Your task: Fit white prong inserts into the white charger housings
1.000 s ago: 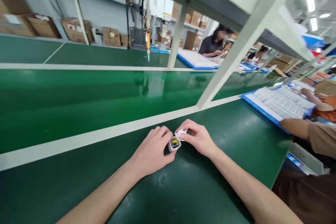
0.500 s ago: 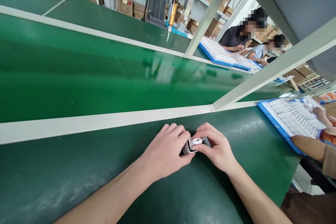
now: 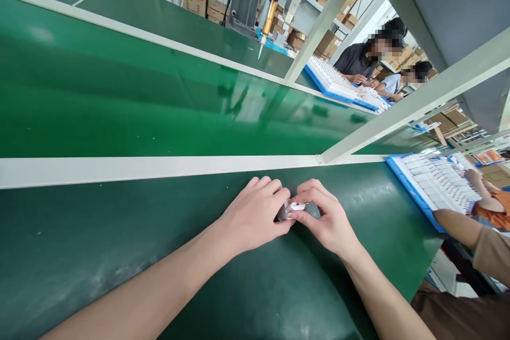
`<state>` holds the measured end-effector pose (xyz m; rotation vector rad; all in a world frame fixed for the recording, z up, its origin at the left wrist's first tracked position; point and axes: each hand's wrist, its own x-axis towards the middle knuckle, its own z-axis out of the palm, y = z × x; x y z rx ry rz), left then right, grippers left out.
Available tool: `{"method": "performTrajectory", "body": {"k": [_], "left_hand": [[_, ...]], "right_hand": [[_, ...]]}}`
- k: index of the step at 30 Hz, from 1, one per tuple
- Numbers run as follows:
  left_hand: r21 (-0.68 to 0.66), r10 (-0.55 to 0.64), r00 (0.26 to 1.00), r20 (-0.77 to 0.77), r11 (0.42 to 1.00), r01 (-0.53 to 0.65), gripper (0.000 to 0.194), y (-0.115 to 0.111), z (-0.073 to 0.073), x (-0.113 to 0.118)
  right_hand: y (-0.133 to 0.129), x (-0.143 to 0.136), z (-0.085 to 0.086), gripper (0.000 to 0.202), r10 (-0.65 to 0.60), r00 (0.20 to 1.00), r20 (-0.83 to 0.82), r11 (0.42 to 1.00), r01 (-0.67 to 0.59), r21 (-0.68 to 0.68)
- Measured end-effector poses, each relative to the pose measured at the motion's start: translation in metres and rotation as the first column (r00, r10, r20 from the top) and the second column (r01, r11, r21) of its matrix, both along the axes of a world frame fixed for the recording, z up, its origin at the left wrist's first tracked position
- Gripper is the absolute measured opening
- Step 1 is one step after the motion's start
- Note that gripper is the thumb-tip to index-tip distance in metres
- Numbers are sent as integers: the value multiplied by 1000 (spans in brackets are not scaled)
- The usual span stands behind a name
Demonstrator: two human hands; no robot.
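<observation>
My left hand [image 3: 255, 216] is closed around a small grey-and-white casing [image 3: 282, 212], most of it hidden by the fingers. My right hand [image 3: 327, 218] pinches a small white plastic part [image 3: 297, 206] between thumb and fingers, right up against the casing's open end. Whether the part sits inside the casing or only touches it, I cannot tell. Behind the right fingers shows a grey rounded piece [image 3: 313, 210], partly covered. Both hands are low over the dark green worktable [image 3: 247, 287].
A pale rail [image 3: 159, 171] and slanted post [image 3: 358, 138] border the green belt [image 3: 119, 101] beyond. At right, a blue tray [image 3: 416, 191] holds rows of white parts beside a co-worker's arm [image 3: 458, 226]. A dispensing needle [image 3: 261, 48] and another tray [image 3: 330, 82] stand farther back.
The white part has tilted and sits closer to the casing, showing less of the casing's open end. Both hands stay together; the view has shifted slightly.
</observation>
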<state>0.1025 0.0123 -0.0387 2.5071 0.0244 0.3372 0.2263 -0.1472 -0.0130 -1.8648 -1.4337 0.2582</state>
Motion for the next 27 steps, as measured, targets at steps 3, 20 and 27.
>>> {"method": "performTrajectory", "body": {"k": [3,20,27], "left_hand": [[-10,0,1000,18,1000,0,20,0,-1,0],[-10,-6,1000,-12,1000,6,29,4,6,-4],[-13,-44,999,-3,999,43,41,8,4,-3]], "right_hand": [[1,-1,-1,12,2,1000,-19,1000,-2,-19],[4,1,9,26,59,974,218,996,-42,-80],[-2,-4,29,25,87,976,200,981,-48,-190]]}}
